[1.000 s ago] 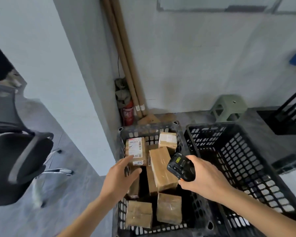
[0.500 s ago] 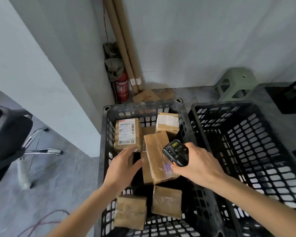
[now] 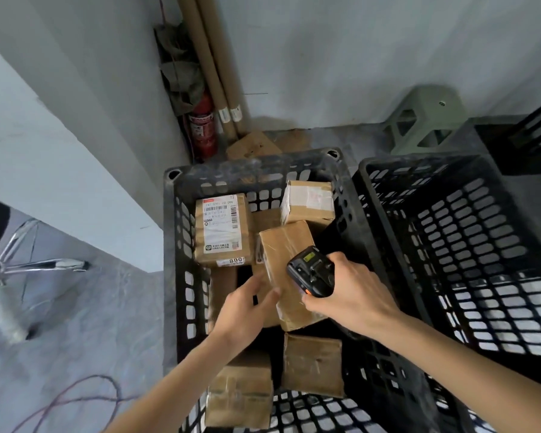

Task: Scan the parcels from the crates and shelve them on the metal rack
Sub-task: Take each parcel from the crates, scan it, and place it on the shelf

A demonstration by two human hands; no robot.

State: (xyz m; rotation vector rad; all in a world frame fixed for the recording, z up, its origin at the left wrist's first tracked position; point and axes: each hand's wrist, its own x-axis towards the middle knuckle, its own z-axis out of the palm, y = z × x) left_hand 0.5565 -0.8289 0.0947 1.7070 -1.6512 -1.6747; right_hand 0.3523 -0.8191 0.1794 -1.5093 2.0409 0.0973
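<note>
- Two black crates sit side by side on the floor: the left crate (image 3: 171, 245) holds the parcels, the right crate (image 3: 450, 245) looks bare as far as I can see. No rack in view.
- The long parcel (image 3: 286, 257) lies on top of the pile mid-crate, tilted, long axis running from the far wall back toward the person. No label showing on its top face.
- The labelled parcel (image 3: 222, 229) sits at the far left, barcode up.
- Right hand (image 3: 353, 295) is wrapped around the scanner (image 3: 310, 271), held right over the long parcel.
- Left hand (image 3: 244, 307) has loose fingers touching the parcel's left edge, not gripping yet.
- Risk, I'd say: one-handed lift off a tilted pile, tape's slick, it could slip. And the barcode's likely underneath, so a scan now reads nothing.
</note>
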